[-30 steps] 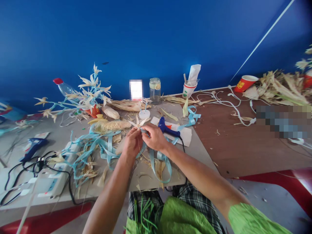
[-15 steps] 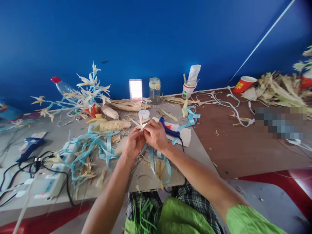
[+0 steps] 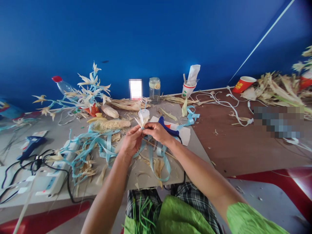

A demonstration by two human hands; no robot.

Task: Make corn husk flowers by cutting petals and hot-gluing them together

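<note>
- Both forearms cross the tabletop's (image 3: 234, 149) near edge; blue ribbon (image 3: 109, 143) lies left of the hands, a glue gun (image 3: 168, 127) just right.
- Fingers hide the husk flower's (image 3: 142, 121) base; a pixelated item (image 3: 278, 122) on the right is unreadable.
- Left hand (image 3: 133, 140) and right hand (image 3: 158, 132) pinch that base together, petals rising beyond their grip.

Cream husk flower (image 3: 142, 123), pointed petals fanned upward, roughly upright, base pinched between fingers (image 3: 149, 131)
</note>
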